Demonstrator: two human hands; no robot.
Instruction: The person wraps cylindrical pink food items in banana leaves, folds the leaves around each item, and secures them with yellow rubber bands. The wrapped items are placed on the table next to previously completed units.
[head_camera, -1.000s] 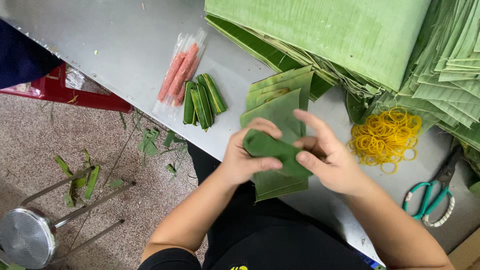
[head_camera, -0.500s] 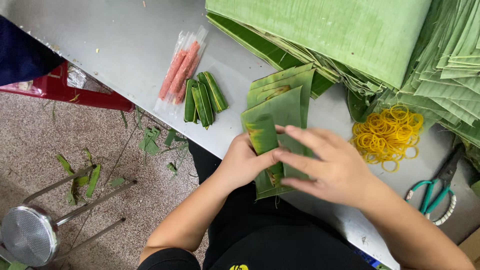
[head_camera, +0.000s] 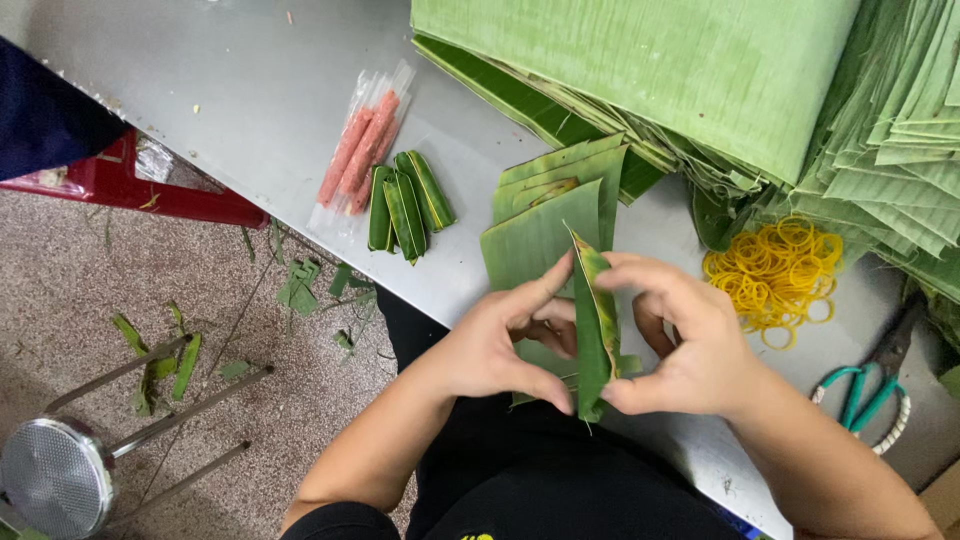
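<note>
Grey metal worktop (head_camera: 200, 90) is carrying stacked banana leaves (head_camera: 640, 70) along its far edge, yellow rubber bands (head_camera: 775, 270) toward its right end, and finished green parcels (head_camera: 405, 205) beside pink sausages in clear wrap (head_camera: 358, 150) near its front edge. Over that front edge, the left hand (head_camera: 495, 350) and right hand (head_camera: 680, 345) are both pinching a folded leaf strip (head_camera: 597, 330) held on edge above a small pile of cut leaves (head_camera: 545, 225). Keeping the fold tight with thumbs pressing the lower tip looks wise, so the wrap is not springing open.

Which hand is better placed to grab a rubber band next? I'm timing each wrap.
Probably the right hand: it is on the side of the rubber bands. The left hand is farther away, also pinching the leaf.
</note>
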